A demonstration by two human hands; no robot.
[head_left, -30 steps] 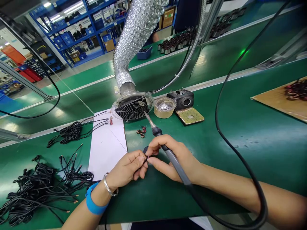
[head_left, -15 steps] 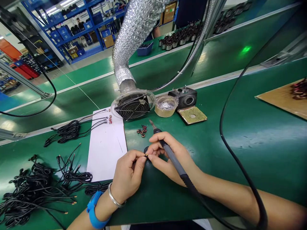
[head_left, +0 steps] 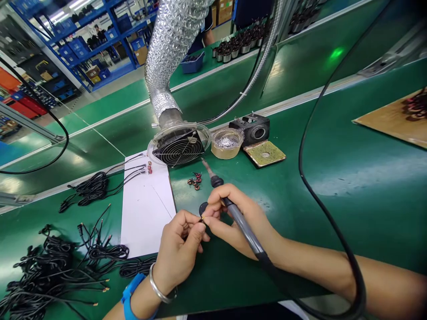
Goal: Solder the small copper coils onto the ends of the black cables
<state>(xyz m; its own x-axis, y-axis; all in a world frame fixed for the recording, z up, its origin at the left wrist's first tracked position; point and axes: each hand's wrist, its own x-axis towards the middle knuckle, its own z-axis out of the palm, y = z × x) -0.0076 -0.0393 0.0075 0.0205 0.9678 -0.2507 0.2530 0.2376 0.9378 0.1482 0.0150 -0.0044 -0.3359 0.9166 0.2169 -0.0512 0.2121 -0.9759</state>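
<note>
My left hand point(head_left: 182, 249) is closed in a pinch, thumb against forefinger, on a tiny dark piece with a yellowish bit point(head_left: 201, 219); its kind is too small to make out. Meeting it there, the thumb and finger of my right hand point(head_left: 238, 218) pinch at the same piece. A soldering iron point(head_left: 242, 224) lies across my right hand, held under the forefinger, its tip pointing up and away. Just behind the fingertips is a round black object point(head_left: 203, 207), partly hidden. Several small red-and-copper wound coils point(head_left: 195, 181) lie on the green bench beyond.
A fume extractor fan point(head_left: 180, 151) hangs from a foil duct point(head_left: 173, 49). Right of it are a tub point(head_left: 227, 149), an iron stand point(head_left: 255, 130) and a sponge tray point(head_left: 265, 154). Black cables point(head_left: 43, 271) and a white board point(head_left: 143, 222) are left. The iron's cord point(head_left: 320, 209) loops right.
The view has shifted slightly, so the bench items appear a little further left. My left fingers have curled and turned somewhat around the small piece; my right hand keeps its hold on the soldering iron.
</note>
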